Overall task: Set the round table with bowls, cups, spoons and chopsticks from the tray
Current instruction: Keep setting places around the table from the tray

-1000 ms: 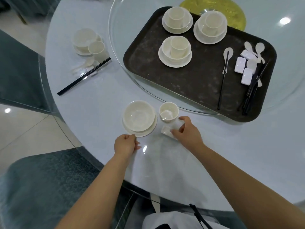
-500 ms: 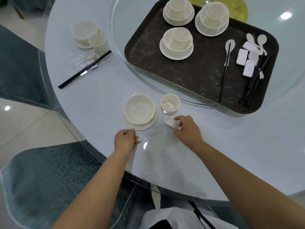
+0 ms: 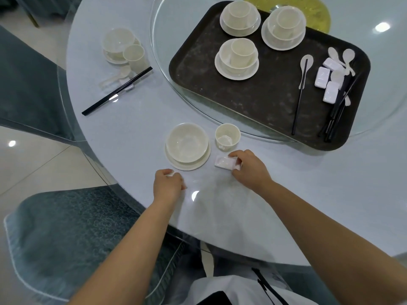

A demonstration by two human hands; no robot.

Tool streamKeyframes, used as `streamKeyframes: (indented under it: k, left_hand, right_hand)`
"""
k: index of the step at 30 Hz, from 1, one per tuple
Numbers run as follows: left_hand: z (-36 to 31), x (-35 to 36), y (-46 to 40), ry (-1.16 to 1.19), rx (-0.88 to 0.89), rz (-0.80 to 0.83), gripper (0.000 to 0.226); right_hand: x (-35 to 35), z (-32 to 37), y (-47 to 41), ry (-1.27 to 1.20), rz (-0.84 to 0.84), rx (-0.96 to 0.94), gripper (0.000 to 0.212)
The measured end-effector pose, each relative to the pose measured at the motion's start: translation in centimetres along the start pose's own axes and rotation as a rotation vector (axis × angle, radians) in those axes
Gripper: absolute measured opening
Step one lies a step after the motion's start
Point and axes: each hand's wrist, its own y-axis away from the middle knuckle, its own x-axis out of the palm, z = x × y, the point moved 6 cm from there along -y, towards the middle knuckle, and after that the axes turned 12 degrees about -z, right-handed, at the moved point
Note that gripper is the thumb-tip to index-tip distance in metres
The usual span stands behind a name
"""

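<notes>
A white bowl on a saucer (image 3: 187, 144) and a white cup (image 3: 227, 136) stand near the table's front edge. Just right of the saucer lies a white chopstick rest (image 3: 225, 162); my right hand (image 3: 250, 170) pinches its right end. My left hand (image 3: 168, 183) lies below the saucer with curled fingers, and a small white bit shows at the fingertips; what it is stays unclear. The dark tray (image 3: 264, 106) carries three bowl-and-cup sets (image 3: 236, 59), white spoons (image 3: 306, 67), more rests (image 3: 322, 77) and black chopsticks (image 3: 333, 119).
A laid place at the far left has a bowl (image 3: 119, 44), cup (image 3: 134, 57), spoon and black chopsticks (image 3: 116, 94). The tray sits on a glass turntable (image 3: 163, 69). A teal chair (image 3: 55, 234) stands at the lower left, by the table's rim.
My right hand has shifted the chopstick rest slightly left and laid it flat beside the saucer. My left hand stays put below the saucer.
</notes>
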Motion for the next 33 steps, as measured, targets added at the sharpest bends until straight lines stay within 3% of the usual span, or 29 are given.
streamKeyframes:
  k: [9,17,27,33]
  left_hand:
    - [-5.3,-1.5,2.2,0.047,0.326,-0.159,0.017]
    - [-11.0,4.2,6.8,0.103,0.498,-0.03,0.022]
    - [-13.6,10.5,9.9,0.075,0.561,0.141,0.02]
    - [-14.2,11.9,9.6,-0.005,0.535,0.158,0.016]
  right_hand:
    - [-6.0,-2.0,-0.1,-0.204,-0.263,0.094,0.015]
    - [-13.8,-7.5,-3.5,-0.272,-0.527,0.293,0.006]
    - [-14.8,-10.1,-8.9,-0.052,-0.365,0.408,0.023]
    - [-14.3,-10.1,-10.0,-0.054,-0.289,0.436,0.017]
